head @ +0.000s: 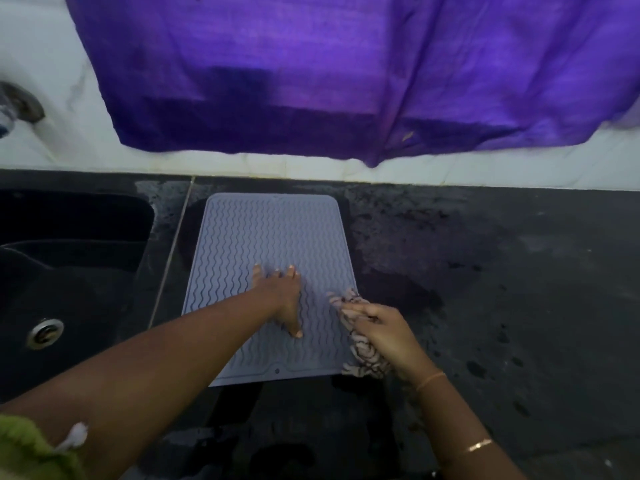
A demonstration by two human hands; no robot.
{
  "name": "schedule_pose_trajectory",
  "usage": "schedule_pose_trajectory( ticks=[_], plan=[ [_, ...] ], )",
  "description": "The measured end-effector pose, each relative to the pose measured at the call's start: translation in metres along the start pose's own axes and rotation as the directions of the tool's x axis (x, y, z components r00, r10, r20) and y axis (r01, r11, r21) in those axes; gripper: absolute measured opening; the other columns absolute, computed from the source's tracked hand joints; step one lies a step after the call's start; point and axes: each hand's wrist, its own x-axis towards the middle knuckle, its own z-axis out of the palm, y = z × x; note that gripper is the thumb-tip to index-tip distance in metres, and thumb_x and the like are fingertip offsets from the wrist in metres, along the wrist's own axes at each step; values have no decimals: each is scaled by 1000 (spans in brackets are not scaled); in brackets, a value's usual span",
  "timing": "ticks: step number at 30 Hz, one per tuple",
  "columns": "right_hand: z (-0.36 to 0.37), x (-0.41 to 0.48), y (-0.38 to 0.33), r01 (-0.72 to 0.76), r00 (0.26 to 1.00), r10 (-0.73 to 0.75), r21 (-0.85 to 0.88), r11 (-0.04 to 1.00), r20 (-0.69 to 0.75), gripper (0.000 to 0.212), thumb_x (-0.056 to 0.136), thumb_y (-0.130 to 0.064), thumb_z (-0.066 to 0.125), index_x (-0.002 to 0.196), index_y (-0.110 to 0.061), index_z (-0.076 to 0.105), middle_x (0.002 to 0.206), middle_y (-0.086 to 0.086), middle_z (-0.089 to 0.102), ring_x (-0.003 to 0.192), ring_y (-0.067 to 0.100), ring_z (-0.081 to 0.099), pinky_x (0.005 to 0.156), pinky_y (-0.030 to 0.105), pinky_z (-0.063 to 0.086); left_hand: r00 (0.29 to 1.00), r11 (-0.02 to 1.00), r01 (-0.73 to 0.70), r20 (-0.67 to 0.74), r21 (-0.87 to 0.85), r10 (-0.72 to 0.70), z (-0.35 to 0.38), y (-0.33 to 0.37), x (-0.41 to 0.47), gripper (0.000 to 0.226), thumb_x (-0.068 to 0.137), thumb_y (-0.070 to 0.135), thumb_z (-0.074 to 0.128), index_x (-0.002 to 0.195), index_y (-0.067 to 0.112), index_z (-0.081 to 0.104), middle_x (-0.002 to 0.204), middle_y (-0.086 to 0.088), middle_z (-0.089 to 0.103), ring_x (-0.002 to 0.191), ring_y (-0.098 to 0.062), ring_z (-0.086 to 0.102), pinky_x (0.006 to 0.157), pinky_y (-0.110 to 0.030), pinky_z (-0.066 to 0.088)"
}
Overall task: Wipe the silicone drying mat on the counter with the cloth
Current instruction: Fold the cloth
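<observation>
A pale grey silicone drying mat [270,237] with wavy ridges lies flat on the dark counter [502,289], just right of the sink. My left hand [282,296] rests flat on the mat's middle, fingers spread, holding nothing. My right hand [381,330] grips a bunched cream-and-brown patterned cloth [363,351] at the mat's near right edge. The cloth touches the mat and hangs partly over onto the counter. Part of the cloth is hidden under my right hand.
A black sink [69,271] with a metal drain [45,332] sits to the left. A purple cloth [329,74] hangs over the white tiled wall behind. A tap fitting [20,105] shows at the far left. The counter right of the mat looks wet and speckled.
</observation>
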Motion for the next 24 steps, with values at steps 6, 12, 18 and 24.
schedule_pose_trajectory(
  ticks=[6,12,18,24],
  plan=[
    [-4,-9,-17,75,994,-21,538,839,-106,46,86,10,51,121,-17,61,115,3,69,101,18,67,82,28,56,980,609,-119,-190,-784,-54,-5,14,-35,50,96,53,42,98,11,71,108,-6,67,106,-26,62,91,-31,42],
    [2,-4,-50,193,980,-158,406,893,-118,42,87,-18,65,128,-19,54,123,3,65,111,16,63,97,35,51,981,-52,-126,-132,-991,143,-19,29,-78,49,92,61,36,106,21,61,105,1,65,102,-17,61,90,-30,49],
    [15,2,-80,338,932,-270,305,890,-243,30,92,-5,55,108,-30,58,106,23,69,99,42,65,88,56,52,950,-67,-313,-312,-947,-22,-23,25,-90,5,91,17,64,95,17,63,97,-3,70,88,-12,67,63,-13,54],
    [3,-2,-102,365,928,-289,419,831,-235,31,92,-2,55,115,-23,54,97,12,72,84,20,70,81,41,56,947,-102,-312,-301,-944,-110,-25,3,-103,21,100,30,47,97,14,60,115,-5,68,110,-22,63,97,-34,40]
  ],
)
